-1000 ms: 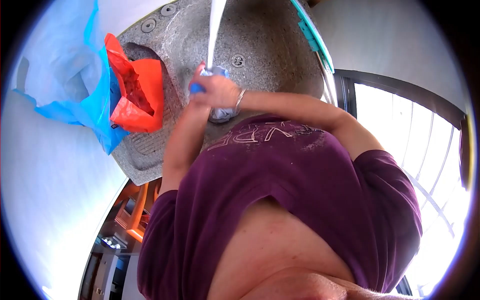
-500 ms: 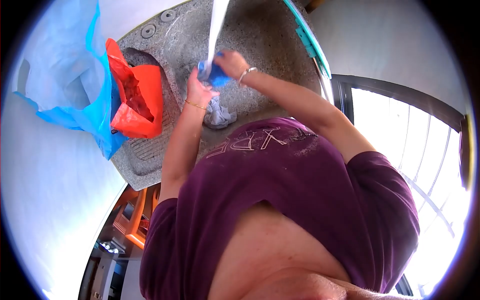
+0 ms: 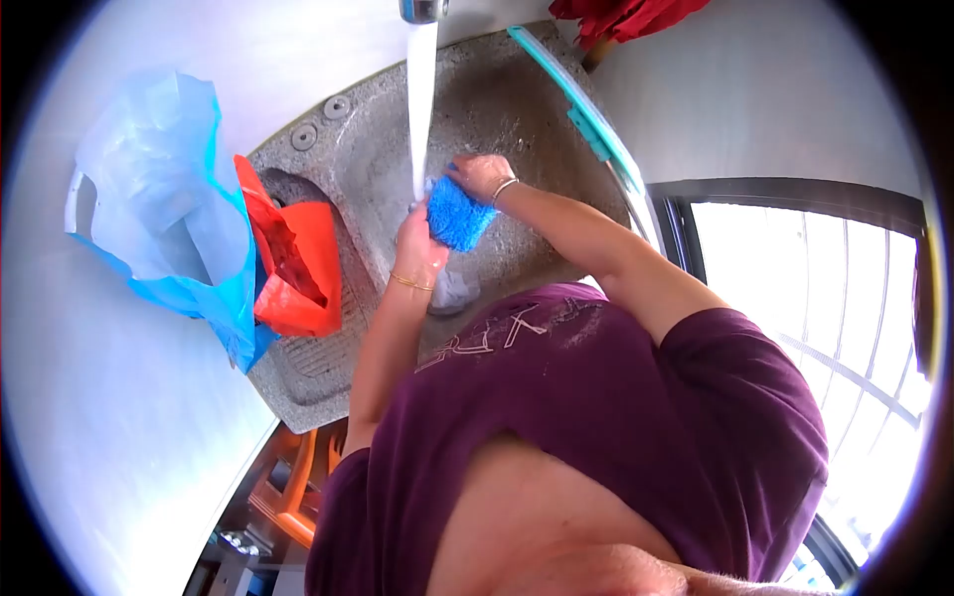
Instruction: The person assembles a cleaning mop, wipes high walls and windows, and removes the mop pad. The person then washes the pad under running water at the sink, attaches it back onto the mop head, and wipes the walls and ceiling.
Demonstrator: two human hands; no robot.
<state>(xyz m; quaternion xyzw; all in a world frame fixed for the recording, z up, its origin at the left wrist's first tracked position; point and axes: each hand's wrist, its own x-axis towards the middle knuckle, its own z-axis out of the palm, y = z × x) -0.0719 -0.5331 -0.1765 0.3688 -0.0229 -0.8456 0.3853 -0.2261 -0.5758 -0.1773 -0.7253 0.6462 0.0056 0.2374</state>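
A bright blue, shaggy-piled cloth [image 3: 460,217] is held between both hands over the grey stone sink [image 3: 368,149]. My left hand [image 3: 421,243] is closed on its left edge, close to the falling water. At the cloth's upper edge, my right hand [image 3: 479,176] grips it with bent fingers. Water [image 3: 421,109] runs from the metal tap [image 3: 424,10] and lands beside the cloth and my left fingers. Below the hands, a wet whitish cloth [image 3: 455,291] lies in the basin, partly hidden by my left wrist.
Left of the basin stand a red plastic bag [image 3: 316,263] and a large light-blue bag [image 3: 164,214]. A teal-edged panel [image 3: 571,99] leans along the sink's right side. Red fabric [image 3: 631,15] hangs at the top. A barred window [image 3: 815,318] is at the right.
The blue cloth has opened out from a bunched shape and shows its shaggy face. Both hands keep hold of it. The view has shifted, bringing the tap into sight.
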